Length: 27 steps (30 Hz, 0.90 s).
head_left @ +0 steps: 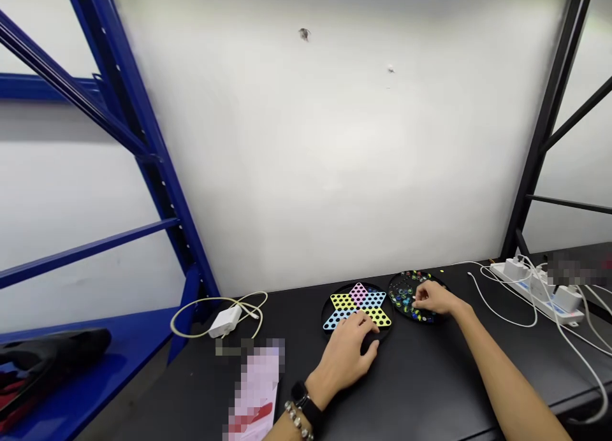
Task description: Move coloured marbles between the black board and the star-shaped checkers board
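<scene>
A round Chinese checkers board [358, 294] with a pink, yellow and blue star full of holes lies on the black table. My left hand [351, 348], with a watch and a bead bracelet at the wrist, rests over its near edge, fingers spread, covering the near part of the star. Just right of the board is a round black tray [393, 289] of glass marbles [404, 296] in several colours. My right hand [434, 297] reaches over the tray's right side with thumb and fingertips pinched together. Whatever may be between them is too small to make out.
A white charger [225, 321] with a coiled cable lies to the left. In front of it is a blurred pink sheet [255, 390]. At the right stands a power strip [540, 294] with plugs and loose white cables. Blue rack posts [157, 154] and a white wall bound the table.
</scene>
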Each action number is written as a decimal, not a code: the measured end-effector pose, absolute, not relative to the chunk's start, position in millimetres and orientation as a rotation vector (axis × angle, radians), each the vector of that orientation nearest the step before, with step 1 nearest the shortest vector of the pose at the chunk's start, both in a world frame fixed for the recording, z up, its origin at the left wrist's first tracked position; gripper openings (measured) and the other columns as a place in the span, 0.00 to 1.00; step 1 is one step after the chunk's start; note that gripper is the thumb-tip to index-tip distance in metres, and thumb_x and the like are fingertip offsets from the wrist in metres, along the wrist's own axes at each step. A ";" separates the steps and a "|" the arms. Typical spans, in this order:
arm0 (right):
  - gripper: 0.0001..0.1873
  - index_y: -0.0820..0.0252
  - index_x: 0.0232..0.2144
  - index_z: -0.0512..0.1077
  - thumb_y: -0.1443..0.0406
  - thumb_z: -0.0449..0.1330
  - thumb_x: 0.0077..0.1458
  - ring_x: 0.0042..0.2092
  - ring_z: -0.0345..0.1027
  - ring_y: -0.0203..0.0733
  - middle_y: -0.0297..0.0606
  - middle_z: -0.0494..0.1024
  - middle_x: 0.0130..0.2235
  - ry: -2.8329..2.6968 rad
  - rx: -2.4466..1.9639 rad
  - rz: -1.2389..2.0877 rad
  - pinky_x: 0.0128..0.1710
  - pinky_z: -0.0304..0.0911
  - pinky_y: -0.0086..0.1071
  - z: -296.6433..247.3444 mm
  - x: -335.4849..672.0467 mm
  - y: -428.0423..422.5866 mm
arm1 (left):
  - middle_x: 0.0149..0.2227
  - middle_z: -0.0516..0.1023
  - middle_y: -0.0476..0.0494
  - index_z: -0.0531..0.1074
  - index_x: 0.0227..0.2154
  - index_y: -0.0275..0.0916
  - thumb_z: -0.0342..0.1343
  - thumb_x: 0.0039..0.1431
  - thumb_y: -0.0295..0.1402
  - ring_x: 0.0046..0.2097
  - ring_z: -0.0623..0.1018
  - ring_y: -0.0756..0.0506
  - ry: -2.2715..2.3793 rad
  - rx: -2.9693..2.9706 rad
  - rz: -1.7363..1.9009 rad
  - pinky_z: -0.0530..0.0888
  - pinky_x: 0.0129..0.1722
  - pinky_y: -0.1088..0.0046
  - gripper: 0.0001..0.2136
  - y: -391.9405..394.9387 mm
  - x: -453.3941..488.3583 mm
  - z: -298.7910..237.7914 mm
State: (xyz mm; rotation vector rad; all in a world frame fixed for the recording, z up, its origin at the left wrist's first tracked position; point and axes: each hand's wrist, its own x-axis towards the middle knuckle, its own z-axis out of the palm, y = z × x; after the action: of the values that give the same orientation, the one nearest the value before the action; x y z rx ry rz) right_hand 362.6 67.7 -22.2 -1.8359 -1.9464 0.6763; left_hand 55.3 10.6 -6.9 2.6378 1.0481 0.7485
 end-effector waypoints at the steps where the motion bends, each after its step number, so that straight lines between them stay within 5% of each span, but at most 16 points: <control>1: 0.11 0.61 0.25 0.75 0.58 0.66 0.46 0.31 0.68 0.37 0.36 0.77 0.28 -1.977 -1.796 0.781 0.29 0.57 0.27 -25.0 368.0 64.4 | 0.42 0.74 0.47 0.71 0.38 0.44 0.55 0.57 0.28 0.45 0.74 0.43 1.045 2.638 0.744 0.69 0.44 0.65 0.07 10.5 55.6 -7.0; 12: 0.16 0.60 0.31 0.67 0.68 0.67 0.37 0.22 0.67 0.34 0.29 0.75 0.24 -1.935 -1.838 1.230 0.21 0.58 0.25 -20.2 367.5 51.0 | 0.41 0.74 0.47 0.71 0.37 0.44 0.55 0.57 0.29 0.44 0.74 0.43 1.052 2.643 0.756 0.70 0.44 0.65 0.06 10.1 55.5 -7.2; 27: 0.06 0.61 0.27 0.71 0.68 0.65 0.45 0.22 0.65 0.32 0.30 0.72 0.22 -1.980 -1.812 0.982 0.22 0.58 0.24 -17.3 339.3 52.3 | 0.42 0.74 0.47 0.71 0.38 0.44 0.55 0.57 0.29 0.44 0.73 0.43 1.041 2.631 0.740 0.69 0.46 0.64 0.07 11.6 55.1 -10.7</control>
State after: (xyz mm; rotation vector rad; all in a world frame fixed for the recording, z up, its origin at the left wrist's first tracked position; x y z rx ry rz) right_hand 339.3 52.3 -17.3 -1.8124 -1.9801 0.9822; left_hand 55.1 11.6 -10.7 2.6307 1.0411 0.7403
